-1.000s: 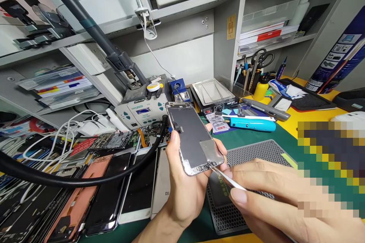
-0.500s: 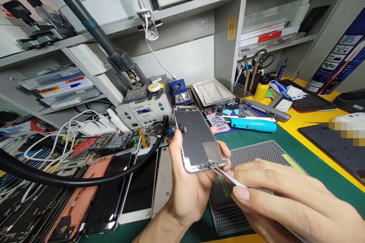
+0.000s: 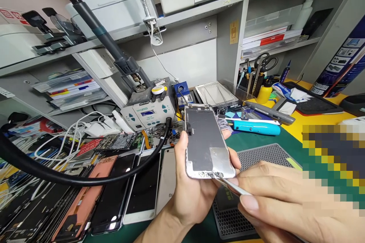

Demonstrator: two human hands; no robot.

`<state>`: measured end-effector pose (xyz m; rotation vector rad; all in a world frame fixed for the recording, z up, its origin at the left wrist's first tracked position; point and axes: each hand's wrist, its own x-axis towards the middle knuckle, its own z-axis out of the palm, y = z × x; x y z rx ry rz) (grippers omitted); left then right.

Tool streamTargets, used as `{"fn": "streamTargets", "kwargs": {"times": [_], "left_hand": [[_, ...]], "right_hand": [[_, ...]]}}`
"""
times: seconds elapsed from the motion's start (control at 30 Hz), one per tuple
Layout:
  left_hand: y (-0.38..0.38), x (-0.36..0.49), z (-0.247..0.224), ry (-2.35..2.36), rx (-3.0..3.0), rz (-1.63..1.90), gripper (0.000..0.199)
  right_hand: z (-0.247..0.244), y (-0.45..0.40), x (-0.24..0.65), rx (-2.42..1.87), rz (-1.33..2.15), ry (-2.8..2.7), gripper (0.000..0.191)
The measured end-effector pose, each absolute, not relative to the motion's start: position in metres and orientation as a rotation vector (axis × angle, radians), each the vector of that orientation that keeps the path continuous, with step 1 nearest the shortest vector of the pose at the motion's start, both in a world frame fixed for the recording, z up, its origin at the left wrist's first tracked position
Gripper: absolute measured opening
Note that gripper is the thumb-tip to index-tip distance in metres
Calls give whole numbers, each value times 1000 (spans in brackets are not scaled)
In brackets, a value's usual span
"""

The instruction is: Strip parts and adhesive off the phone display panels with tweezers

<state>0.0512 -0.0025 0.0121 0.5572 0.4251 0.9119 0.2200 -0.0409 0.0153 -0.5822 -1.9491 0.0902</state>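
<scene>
grey shelving (image 3: 226, 41), white back panel (image 3: 194, 60), yellow tabletop (image 3: 316, 118)

Phones (image 3: 112, 193) left — mesh mat (image 3: 264, 155) right; station (image 3: 149, 113) behind phones.

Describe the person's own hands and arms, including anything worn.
The left hand and right hand are bare: no gloves or rings show. The left forearm shows no sleeve, watch or strap. The right thumb has a plain, rounded nail. Pixelation hides part of the right hand; its wrist and any sleeve cannot be judged.

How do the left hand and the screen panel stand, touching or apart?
Touching: the head view shows the left hand gripping the screen panel, thumb along one side, fingertips at the other.
</scene>
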Motion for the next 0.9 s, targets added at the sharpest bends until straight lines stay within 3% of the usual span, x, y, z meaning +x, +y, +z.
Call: {"fn": "streamTargets", "kwargs": {"times": [0.73,0.9], "left_hand": [[3,50,9,388,502,827,90],[3,49,9,396,462,803,95]], "right_hand": [[-8,-43,223,-601,63,-1999,23],[-4,-45,221,-687,-13,-1954,16]]}}
